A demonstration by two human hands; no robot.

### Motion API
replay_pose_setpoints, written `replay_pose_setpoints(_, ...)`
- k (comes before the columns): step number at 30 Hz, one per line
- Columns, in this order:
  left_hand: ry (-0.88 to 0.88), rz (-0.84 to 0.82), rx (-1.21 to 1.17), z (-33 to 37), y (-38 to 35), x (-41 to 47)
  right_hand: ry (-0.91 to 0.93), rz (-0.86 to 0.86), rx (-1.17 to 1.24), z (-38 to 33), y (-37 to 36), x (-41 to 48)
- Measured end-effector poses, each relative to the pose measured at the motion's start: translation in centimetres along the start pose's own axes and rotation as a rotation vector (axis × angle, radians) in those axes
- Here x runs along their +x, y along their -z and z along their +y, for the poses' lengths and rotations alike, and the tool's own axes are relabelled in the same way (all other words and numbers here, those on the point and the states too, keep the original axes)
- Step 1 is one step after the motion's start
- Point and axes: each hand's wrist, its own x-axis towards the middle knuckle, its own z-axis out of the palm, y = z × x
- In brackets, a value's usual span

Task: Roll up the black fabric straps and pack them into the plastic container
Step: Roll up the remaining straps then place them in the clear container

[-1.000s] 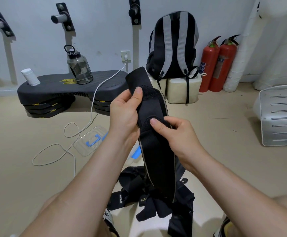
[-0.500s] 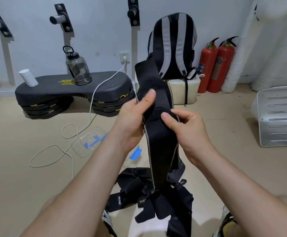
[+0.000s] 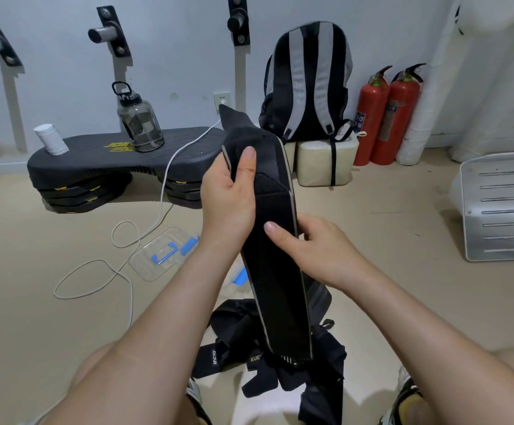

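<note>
Left hand [image 3: 228, 207]: thumb and curled fingers clamp strap [image 3: 277, 271] top;
Right hand [image 3: 314, 243]: pinches strap just below left thumb;
Risk: tail hanging beneath fingers may twist; roll would slacken

Below the grip of the left hand [image 3: 229, 197] and right hand [image 3: 317, 246] on the strap [image 3: 280, 280] lies the heap of other straps [image 3: 280, 372], left of it the plastic lid [image 3: 162, 254], behind and left the step platform [image 3: 96, 162] with a bottle [image 3: 139, 122] on it, behind and right the backpack [image 3: 308, 84].
</note>
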Motion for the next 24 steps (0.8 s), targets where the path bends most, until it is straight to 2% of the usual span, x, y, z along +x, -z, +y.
replay_pose_setpoints(2, -0.035, 0.026, 0.009, -0.3, -0.1, 0.1, 0.061, 0.000, 0.049, -0.2, -0.4, 0.1)
replay_pose_setpoints(6, -0.041, 0.087, 0.006, -0.8, -0.4, 0.2, 0.139, -0.028, 0.464, -0.7, -1.9, -0.1)
replay_pose_setpoints(9, 0.016, 0.170, -0.040, -1.5, -0.1, 0.9, 0.088, -0.075, 0.561, -0.7, -2.8, -0.5)
replay_pose_setpoints(13, 0.155, 0.281, -0.145, -2.4, 1.0, 2.4, -0.047, -0.202, 0.534, -0.4, -2.5, -0.9)
replay_pose_setpoints(17, 0.434, 0.339, -0.363, -3.1, 2.6, 4.1, -0.101, -0.310, 0.577, -0.7, -0.8, -0.8)
replay_pose_setpoints(20, 0.579, 0.200, -0.438, -1.9, 3.2, 3.8, -0.107, -0.217, 0.633, -0.8, 0.1, -0.5)
replay_pose_setpoints(24, 0.690, -0.215, -0.017, -0.3, 2.2, 0.9, -0.167, 0.070, 0.699, -0.2, 0.8, 0.5)
